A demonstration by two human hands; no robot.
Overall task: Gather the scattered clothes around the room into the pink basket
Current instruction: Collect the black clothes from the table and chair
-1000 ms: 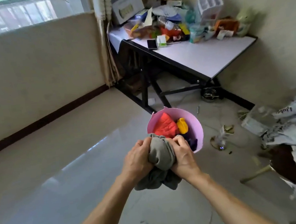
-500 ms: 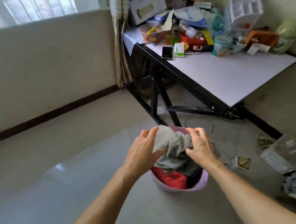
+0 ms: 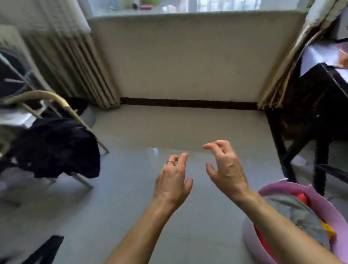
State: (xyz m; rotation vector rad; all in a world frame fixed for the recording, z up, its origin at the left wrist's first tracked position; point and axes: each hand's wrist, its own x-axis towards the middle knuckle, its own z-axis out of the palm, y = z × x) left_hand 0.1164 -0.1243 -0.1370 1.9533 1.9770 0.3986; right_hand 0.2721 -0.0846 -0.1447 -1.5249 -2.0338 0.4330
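1. Both hands are empty. The left hand [image 3: 172, 182] and right hand [image 3: 225, 169] hover up and to the left of the pink basket [image 3: 337, 216], fingers loosely curled and a bit spread, pinching nothing.
2. The basket sits on the floor under the right forearm. A grey garment [image 3: 299, 215] is heaped on top, with red cloth [image 3: 303, 198] peeking out at the far edge.
3. Far left of the basket, across open floor, a black garment [image 3: 55, 147] hangs over a folding chair [image 3: 53, 96]. That's my guess for the next pickup (the view is smeared, so I can't tell if it's one piece or several).
4. What could go wrong: yanking the black garment might snag it on the chair frame and tip or drag the chair.
5. The basket also looks pretty full, so a bulky piece dropped on the grey mound could slide off onto the floor.
6. The black table [image 3: 340, 87] stands close behind the basket, so its legs could be easy to bump.
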